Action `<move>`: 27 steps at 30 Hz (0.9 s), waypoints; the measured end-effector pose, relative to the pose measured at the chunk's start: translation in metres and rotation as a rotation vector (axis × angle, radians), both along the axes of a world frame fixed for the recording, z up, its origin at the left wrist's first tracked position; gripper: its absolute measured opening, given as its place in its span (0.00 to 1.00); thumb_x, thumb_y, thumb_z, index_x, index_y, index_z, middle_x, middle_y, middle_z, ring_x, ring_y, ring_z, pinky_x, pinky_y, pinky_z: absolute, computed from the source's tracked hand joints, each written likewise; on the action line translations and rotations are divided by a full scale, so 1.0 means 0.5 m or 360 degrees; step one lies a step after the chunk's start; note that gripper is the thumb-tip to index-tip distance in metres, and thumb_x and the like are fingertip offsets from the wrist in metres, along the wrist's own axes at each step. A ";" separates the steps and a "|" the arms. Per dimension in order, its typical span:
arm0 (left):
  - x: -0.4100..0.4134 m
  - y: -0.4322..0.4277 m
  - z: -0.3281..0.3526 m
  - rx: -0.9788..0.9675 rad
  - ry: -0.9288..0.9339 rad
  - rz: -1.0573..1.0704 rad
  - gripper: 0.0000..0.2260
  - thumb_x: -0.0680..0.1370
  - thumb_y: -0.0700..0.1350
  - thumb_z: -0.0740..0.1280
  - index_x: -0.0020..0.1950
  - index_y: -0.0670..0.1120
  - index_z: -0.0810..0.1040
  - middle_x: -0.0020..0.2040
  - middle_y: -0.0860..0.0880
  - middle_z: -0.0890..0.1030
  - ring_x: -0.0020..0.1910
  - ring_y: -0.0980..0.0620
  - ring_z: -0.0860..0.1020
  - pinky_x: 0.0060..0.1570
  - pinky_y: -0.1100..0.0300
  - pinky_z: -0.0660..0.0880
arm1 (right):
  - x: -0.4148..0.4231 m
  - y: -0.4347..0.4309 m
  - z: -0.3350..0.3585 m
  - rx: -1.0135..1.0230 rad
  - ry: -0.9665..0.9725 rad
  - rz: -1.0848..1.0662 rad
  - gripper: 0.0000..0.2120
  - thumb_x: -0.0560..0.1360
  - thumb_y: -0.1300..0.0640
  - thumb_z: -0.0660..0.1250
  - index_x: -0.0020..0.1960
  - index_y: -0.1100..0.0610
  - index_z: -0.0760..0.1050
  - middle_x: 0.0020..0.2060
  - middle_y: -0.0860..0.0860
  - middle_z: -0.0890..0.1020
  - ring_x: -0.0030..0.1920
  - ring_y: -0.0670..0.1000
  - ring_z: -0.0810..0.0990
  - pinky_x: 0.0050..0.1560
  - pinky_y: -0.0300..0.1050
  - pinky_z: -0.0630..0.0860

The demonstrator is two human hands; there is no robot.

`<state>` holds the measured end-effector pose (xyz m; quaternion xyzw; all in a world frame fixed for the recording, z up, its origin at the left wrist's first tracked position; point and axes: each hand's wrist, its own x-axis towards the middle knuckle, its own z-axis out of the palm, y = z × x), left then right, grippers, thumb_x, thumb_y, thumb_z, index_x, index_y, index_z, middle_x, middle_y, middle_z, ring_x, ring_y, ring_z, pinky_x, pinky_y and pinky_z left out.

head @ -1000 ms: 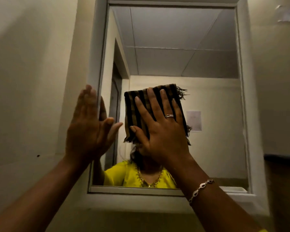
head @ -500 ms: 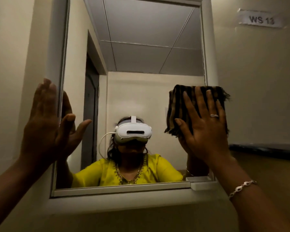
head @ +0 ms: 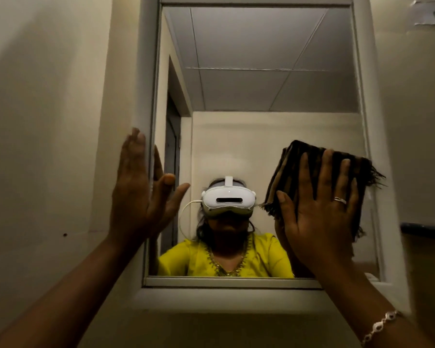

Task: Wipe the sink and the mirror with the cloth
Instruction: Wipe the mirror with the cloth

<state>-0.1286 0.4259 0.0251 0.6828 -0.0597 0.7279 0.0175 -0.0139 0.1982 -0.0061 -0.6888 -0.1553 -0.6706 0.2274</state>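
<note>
Dark striped cloth (head: 319, 177), folded into a thick pad with a frayed fringe on its right edge, is pressed flat against the mirror (head: 261, 101) under my right hand (head: 319, 217). My fingers are spread wide over the cloth, palm pushing it to the glass rather than closing around it, at the lower right part of the mirror near the right side of the frame (head: 146, 96). A ring (head: 340, 200) sits on one finger and a bracelet (head: 379, 327) on my wrist. My left hand (head: 138, 194) is open and empty, fingers straight, resting flat on the left edge of the pale frame, with its reflection meeting it in the glass. The mirror shows me in a yellow top (head: 224, 259) wearing a white headset (head: 228, 199), with a panelled ceiling and a dark doorway behind. A pale wall (head: 48, 121) surrounds the mirror. The sink is out of view.
</note>
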 end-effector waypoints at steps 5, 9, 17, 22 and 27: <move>-0.001 0.013 -0.004 -0.0029 0.0068 0.0139 0.38 0.75 0.61 0.58 0.73 0.33 0.55 0.75 0.38 0.54 0.74 0.46 0.52 0.72 0.67 0.45 | -0.065 0.114 -0.006 -0.0204 -0.0084 0.0146 0.31 0.77 0.41 0.45 0.75 0.55 0.54 0.74 0.61 0.55 0.73 0.64 0.51 0.71 0.60 0.49; -0.012 -0.004 -0.002 -0.0036 0.0082 -0.0074 0.39 0.77 0.66 0.46 0.73 0.34 0.54 0.75 0.40 0.55 0.74 0.45 0.53 0.72 0.67 0.46 | -0.101 0.186 0.011 -0.0206 -0.0089 0.0182 0.31 0.77 0.41 0.45 0.75 0.56 0.55 0.74 0.61 0.56 0.73 0.64 0.50 0.70 0.62 0.49; -0.008 0.013 -0.001 -0.0062 0.0101 -0.0231 0.38 0.75 0.68 0.40 0.74 0.40 0.49 0.75 0.47 0.51 0.75 0.50 0.50 0.71 0.71 0.45 | -0.154 0.296 0.021 -0.0505 -0.0179 0.0349 0.33 0.71 0.46 0.48 0.74 0.55 0.54 0.74 0.60 0.55 0.74 0.63 0.49 0.69 0.62 0.50; -0.011 0.014 0.000 -0.0044 0.0113 -0.0190 0.39 0.75 0.68 0.40 0.74 0.39 0.49 0.76 0.43 0.52 0.75 0.47 0.51 0.73 0.65 0.50 | -0.137 0.269 0.019 -0.0617 -0.0234 0.0495 0.30 0.75 0.44 0.49 0.75 0.52 0.54 0.75 0.57 0.53 0.75 0.60 0.46 0.70 0.60 0.48; -0.011 0.015 -0.002 -0.0031 0.0126 -0.0101 0.39 0.76 0.67 0.40 0.74 0.36 0.51 0.76 0.39 0.54 0.75 0.45 0.51 0.72 0.67 0.46 | -0.107 0.211 0.008 -0.0682 -0.0284 0.0460 0.30 0.76 0.40 0.52 0.75 0.51 0.56 0.75 0.56 0.55 0.75 0.58 0.48 0.71 0.57 0.47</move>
